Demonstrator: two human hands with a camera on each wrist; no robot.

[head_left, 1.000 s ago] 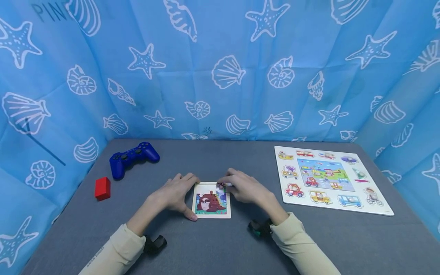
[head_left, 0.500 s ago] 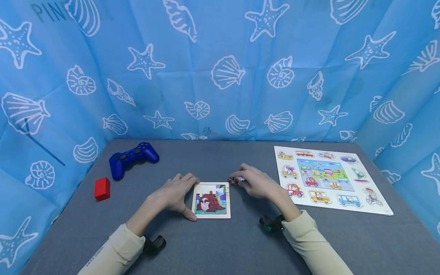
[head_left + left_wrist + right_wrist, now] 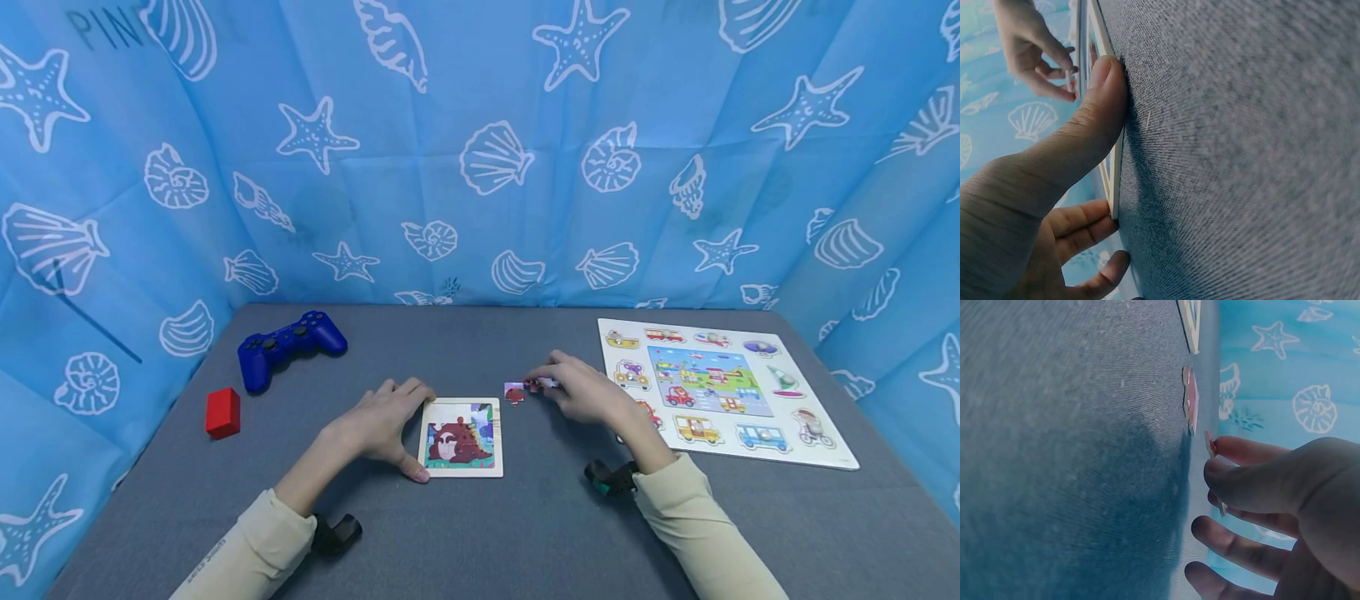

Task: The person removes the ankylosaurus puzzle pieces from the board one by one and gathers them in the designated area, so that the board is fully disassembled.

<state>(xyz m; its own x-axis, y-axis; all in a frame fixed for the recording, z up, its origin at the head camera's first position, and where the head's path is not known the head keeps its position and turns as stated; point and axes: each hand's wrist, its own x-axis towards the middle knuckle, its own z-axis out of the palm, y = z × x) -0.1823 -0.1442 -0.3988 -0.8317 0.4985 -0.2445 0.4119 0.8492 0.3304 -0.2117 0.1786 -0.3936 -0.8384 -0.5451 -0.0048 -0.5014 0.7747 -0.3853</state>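
In the head view, a small wooden jigsaw puzzle (image 3: 462, 472) in a pale frame lies mid-table, showing a brown spiky animal. My left hand (image 3: 386, 421) holds the frame at its left side, thumb at the near corner and fingers at the far corner. In the left wrist view, the thumb (image 3: 1100, 94) presses along the frame's edge. Right of the frame, a loose puzzle piece (image 3: 514, 393) with a red shape lies on the cloth. Just beyond it my right hand (image 3: 581, 390) pinches another puzzle piece (image 3: 1209, 444) between thumb and fingers, close over the table.
A white vehicle peg puzzle board (image 3: 626, 429) lies at the right, beside the right forearm. At the left are a blue game controller (image 3: 288, 343) and a red block (image 3: 223, 412). A blue shell-patterned curtain (image 3: 480, 208) stands behind the grey table (image 3: 465, 542).
My right hand has moved right from the frame's far right corner, still pinching a piece. One loose piece now lies on the cloth there. The left hand has stayed put.
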